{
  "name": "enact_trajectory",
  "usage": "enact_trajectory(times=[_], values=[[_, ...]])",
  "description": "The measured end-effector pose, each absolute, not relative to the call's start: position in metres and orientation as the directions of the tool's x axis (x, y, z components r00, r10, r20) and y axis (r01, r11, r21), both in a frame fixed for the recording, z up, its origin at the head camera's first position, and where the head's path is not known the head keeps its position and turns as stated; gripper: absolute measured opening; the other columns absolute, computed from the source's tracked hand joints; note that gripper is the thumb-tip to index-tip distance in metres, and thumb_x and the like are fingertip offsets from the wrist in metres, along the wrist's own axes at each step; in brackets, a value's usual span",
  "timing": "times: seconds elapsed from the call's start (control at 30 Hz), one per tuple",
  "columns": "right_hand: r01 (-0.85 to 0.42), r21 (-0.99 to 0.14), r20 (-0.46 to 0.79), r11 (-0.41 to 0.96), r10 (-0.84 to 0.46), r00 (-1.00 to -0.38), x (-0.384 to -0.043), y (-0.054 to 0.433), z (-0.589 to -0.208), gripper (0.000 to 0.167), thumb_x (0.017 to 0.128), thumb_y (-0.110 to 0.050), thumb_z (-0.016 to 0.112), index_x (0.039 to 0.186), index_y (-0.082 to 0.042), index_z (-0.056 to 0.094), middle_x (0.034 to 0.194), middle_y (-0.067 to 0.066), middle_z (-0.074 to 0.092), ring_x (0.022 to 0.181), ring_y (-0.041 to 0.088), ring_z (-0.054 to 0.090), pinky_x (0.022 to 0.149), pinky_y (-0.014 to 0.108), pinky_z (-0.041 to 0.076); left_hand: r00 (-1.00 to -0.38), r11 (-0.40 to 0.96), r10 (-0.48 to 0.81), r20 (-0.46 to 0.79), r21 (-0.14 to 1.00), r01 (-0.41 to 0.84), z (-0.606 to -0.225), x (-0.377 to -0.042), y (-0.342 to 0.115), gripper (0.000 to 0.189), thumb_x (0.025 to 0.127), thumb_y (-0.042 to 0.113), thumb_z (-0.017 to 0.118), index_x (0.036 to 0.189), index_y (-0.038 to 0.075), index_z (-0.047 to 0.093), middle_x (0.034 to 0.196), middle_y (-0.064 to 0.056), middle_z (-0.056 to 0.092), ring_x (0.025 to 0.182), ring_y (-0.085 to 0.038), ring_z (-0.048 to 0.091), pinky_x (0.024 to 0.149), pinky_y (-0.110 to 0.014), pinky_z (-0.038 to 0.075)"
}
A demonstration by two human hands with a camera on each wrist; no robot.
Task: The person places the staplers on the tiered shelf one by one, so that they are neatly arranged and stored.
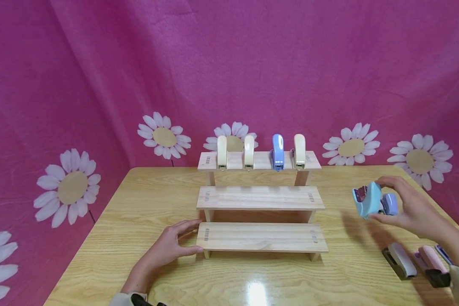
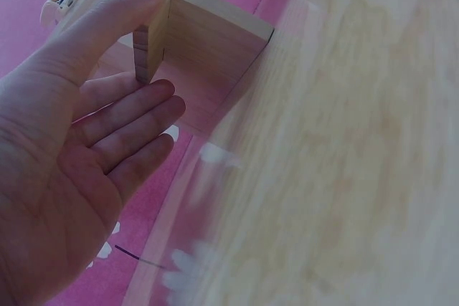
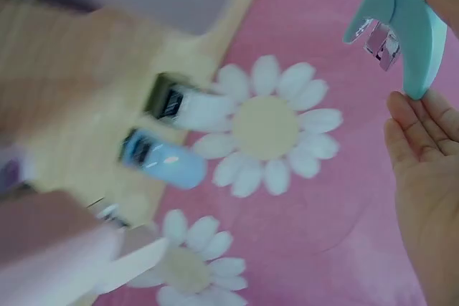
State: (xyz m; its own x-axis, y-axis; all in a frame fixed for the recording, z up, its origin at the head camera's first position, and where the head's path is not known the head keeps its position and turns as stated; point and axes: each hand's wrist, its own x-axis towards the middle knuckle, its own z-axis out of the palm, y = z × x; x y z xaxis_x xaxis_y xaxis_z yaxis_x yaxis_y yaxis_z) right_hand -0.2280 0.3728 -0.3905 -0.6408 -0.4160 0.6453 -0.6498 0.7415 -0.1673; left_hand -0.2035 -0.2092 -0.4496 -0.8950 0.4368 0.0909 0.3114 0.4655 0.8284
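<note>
A turquoise stapler (image 1: 371, 199) is pinched between the thumb and fingers of my right hand (image 1: 417, 210), raised above the table's right side. The right wrist view shows this stapler (image 3: 419, 41) tilted, its thin end at my fingertips. A periwinkle stapler (image 1: 389, 204) appears just behind it. At a three-step wooden rack (image 1: 262, 238), my left hand (image 1: 170, 244) grips the left end of the lowest board, thumb at the front and index finger at the back. In the left wrist view the other fingers of that hand (image 2: 79, 155) extend past the board (image 2: 147, 51).
Three cream staplers (image 1: 248, 152) and a blue stapler (image 1: 278, 151) stand in a row on the top step. Near my right forearm lie a grey stapler (image 1: 403, 260), a pink stapler (image 1: 431, 258) and a dark blue item (image 1: 443, 254). A magenta daisy-print cloth (image 1: 252, 63) hangs behind the table.
</note>
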Motion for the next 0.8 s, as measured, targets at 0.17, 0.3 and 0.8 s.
enact_trajectory(times=[0.17, 0.3, 0.8], values=[[-0.653, -0.169, 0.667, 0.738, -0.403, -0.627, -0.226, 0.354, -0.372, 0.099, 0.033, 0.001, 0.096, 0.122, 0.010, 0.054, 0.113, 0.017, 0.057, 0.114, -0.017, 0.036, 0.094, -0.009, 0.025, -0.897, 0.473, 0.432, 0.098, 0.822, 0.317, -0.451, -0.204, -0.209, 0.072, 0.082, 0.031, 0.079, 0.140, 0.001, 0.050, 0.142, -0.019, 0.054, 0.129, -0.039, 0.054, 0.110, -0.049, 0.045], [-0.665, -0.163, 0.687, 0.729, -0.400, -0.607, -0.222, 0.335, -0.355, 0.098, 0.035, -0.006, 0.096, 0.123, 0.009, 0.055, 0.115, 0.020, 0.058, 0.119, -0.018, 0.034, 0.099, -0.006, 0.025, -0.895, 0.476, 0.433, 0.101, 0.818, 0.323, -0.451, -0.204, -0.209, 0.072, 0.082, 0.031, 0.079, 0.140, 0.000, 0.050, 0.141, -0.019, 0.055, 0.129, -0.039, 0.055, 0.110, -0.049, 0.045], [-0.815, -0.100, 0.733, 0.571, -0.512, -0.448, -0.221, 0.252, -0.329, 0.091, 0.080, -0.068, 0.061, 0.125, 0.010, 0.052, 0.121, 0.020, 0.056, 0.119, 0.003, 0.046, 0.109, 0.001, 0.029, -0.910, 0.477, 0.409, 0.063, 0.835, 0.273, -0.450, -0.204, -0.207, 0.074, 0.080, 0.034, 0.081, 0.141, 0.004, 0.051, 0.143, -0.016, 0.054, 0.130, -0.036, 0.055, 0.111, -0.049, 0.044]])
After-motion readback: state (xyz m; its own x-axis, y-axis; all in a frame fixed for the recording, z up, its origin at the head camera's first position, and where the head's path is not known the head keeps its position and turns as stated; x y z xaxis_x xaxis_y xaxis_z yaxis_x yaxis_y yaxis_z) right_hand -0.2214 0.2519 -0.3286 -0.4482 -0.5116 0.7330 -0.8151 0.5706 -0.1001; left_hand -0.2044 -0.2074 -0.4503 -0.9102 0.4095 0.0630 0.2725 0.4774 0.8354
